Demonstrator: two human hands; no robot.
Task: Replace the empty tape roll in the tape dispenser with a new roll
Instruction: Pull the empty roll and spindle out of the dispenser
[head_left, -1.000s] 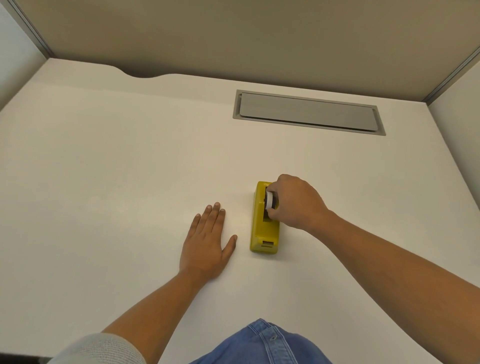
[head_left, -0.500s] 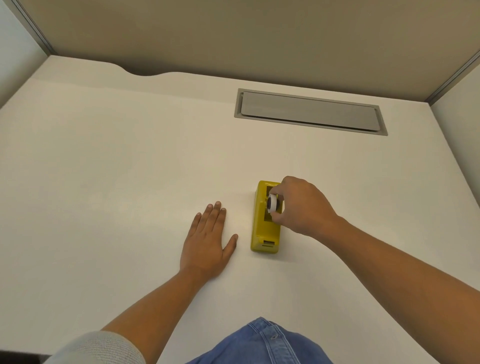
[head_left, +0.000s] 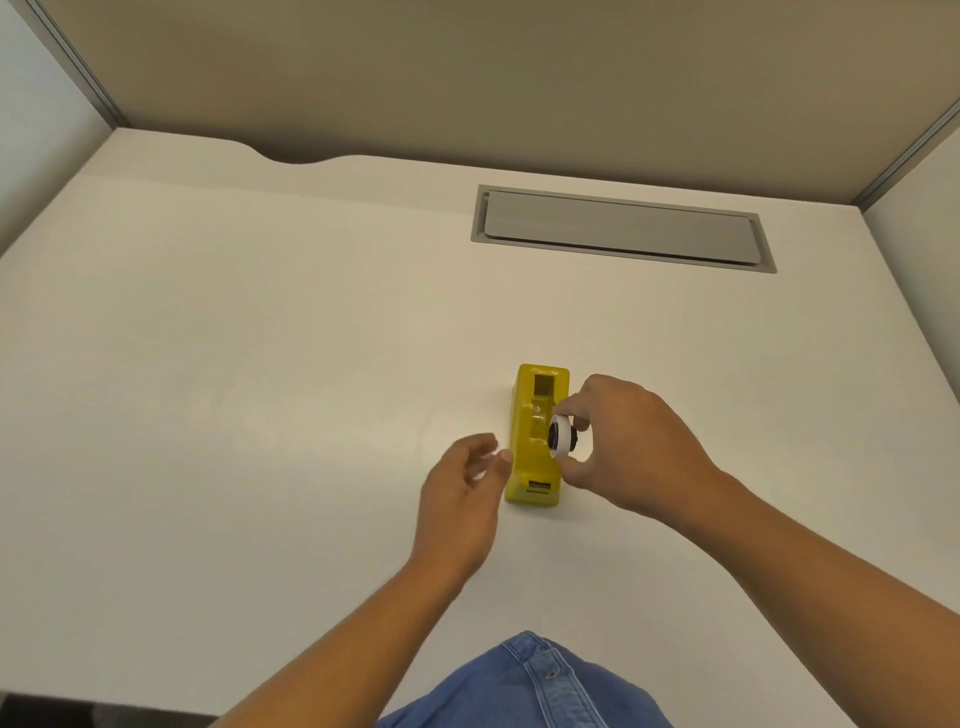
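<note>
Gripping a small white tape roll (head_left: 557, 436) on a black hub between thumb and fingertips: right hand (head_left: 631, 447), held just over the right edge of the yellow tape dispenser (head_left: 537, 434). Roll out of its cradle, tilted on edge, white face toward the left, still overlapping the dispenser's right wall from this angle; whether touching it, cannot tell. Dispenser standing on the white desk (head_left: 260, 389), long axis running near to far, square opening at the far end, cutter end at the near end, cradle slot in the middle showing empty. Left hand (head_left: 460, 493) raised off the desk just left of the dispenser, fingers loosely curled and spread, holding nothing, fingertips blurred and right beside the dispenser's left wall; contact unclear. Both forearms bare, coming in from the near edge. Grey cable-tray cover (head_left: 621, 228) recessed in the desk, far right, well apart from the dispenser. Beige partition panel (head_left: 493, 78) along the far side. Blue denim garment (head_left: 524, 686) at the near edge, between the arms.
</note>
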